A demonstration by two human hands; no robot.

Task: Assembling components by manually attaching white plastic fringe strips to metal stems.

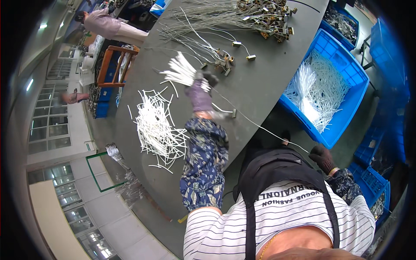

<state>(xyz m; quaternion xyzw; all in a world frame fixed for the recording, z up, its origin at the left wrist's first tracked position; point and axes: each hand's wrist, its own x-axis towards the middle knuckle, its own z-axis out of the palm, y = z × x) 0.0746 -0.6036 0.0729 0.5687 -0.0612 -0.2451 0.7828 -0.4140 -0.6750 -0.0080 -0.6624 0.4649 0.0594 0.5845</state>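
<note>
My left hand (200,92), in a purple-grey glove, is closed round a fanned bundle of short white tubes (180,71) above the dark table. A thin pale wire (264,128) stretches from beside that hand, over the table edge, to my right hand (321,158). That hand, in a dark glove near my right hip, is closed at the wire's end; its fingertips are partly hidden. Just right of my left wrist, a small metal-ended part (234,113) lies on the table, with a white tube piece close by. Left of my forearm spreads a loose pile of white tubes (158,130).
Wires with small metal ends (273,19) are heaped at the table's far side, with several strays nearer. A blue crate (353,80) of clear, thin strands stands right of the table (255,78). More blue crates line the right. A person (104,24) stands at the far left.
</note>
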